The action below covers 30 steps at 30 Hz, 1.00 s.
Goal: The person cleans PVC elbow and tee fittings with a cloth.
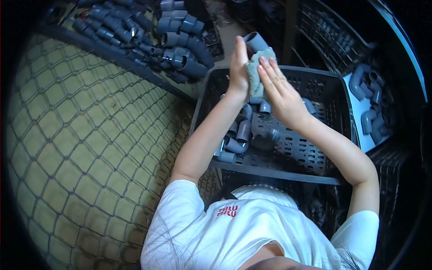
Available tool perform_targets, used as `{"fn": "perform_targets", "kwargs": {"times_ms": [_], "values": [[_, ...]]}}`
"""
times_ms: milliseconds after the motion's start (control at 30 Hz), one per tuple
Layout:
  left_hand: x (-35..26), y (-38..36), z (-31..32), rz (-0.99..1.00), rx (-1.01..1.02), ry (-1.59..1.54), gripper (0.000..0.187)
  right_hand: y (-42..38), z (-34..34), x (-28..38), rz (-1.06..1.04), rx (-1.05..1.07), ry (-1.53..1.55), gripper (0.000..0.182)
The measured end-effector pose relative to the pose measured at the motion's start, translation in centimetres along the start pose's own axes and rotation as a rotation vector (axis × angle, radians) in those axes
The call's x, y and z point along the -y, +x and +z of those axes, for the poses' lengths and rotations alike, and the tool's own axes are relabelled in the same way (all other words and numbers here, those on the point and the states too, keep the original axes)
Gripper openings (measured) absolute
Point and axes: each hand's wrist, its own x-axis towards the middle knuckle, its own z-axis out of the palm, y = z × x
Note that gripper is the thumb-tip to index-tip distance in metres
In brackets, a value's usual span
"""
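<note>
A grey pipe fitting (256, 42) is held up over the far side of a black crate (288, 174). My left hand (239, 67) presses on its left side, fingers together. Against the fitting's near side lies a pale green cloth (256, 81), which my right hand (279, 87) presses flat with its fingers stretched. The cloth hides most of the fitting, and only its open upper end shows. Inside the crate, several grey elbow fittings (243, 130) are gathered mostly at the left.
Many grey fittings (180, 40) are piled at the upper left, behind a dark rail. Wire mesh (90, 148) fills the left side. On the right, more elbows (366, 121) rest on a pale board (355, 108). Another black crate (333, 27) stands at the upper right.
</note>
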Motion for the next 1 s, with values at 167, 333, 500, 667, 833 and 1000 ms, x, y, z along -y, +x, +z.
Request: {"fn": "perform_targets", "kwargs": {"times_ms": [167, 333, 500, 667, 833, 1000], "values": [[-1.0, -1.7, 2.9, 0.193, -0.044, 0.197, 0.053, 1.5, -0.4, -1.8, 0.019, -0.114, 0.009, 0.066], [-2.7, -0.6, 1.6, 0.133, -0.106, -0.064, 0.065, -0.1, 0.8, 0.6, -0.04, 0.08, 0.031, 0.061], [-0.1, 0.2, 1.5, 0.46, -0.068, 0.296, 0.059, 1.9, 0.0, -1.2, 0.16, -0.104, -0.02, 0.072], [-0.4, -0.3, 0.5, 0.068, -0.058, -0.013, 0.068, 0.0, 0.4, -0.7, 0.008, 0.045, -0.032, 0.066], [-0.4, -1.2, 2.1, 0.178, -0.049, -0.073, 0.057, 2.3, -0.8, -1.9, -0.09, 0.02, -0.077, 0.062], [-0.6, -0.7, 1.3, 0.079, 0.077, -0.057, 0.046, 1.7, -1.0, -2.4, 0.011, -0.011, 0.038, 0.076]]}}
